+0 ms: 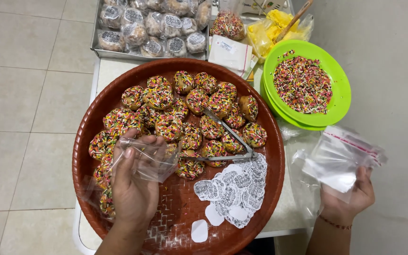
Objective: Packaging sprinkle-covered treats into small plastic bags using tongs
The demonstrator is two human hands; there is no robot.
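Head view: your left hand [135,189] pinches a small clear plastic bag [149,160] over the round brown woven tray [270,179]; your right hand [348,196], beside the tray, clutches a stack of clear bags [343,158]. A loose grip could drop that floppy bag onto the sprinkle-covered cookies [185,118].

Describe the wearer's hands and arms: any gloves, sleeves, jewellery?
Both hands are bare, no gloves. The left hand shows no ring or band, and its forearm is uncovered to the frame edge. The right hand has a thin reddish beaded bracelet at the wrist; that forearm is bare too. No sleeves in view.
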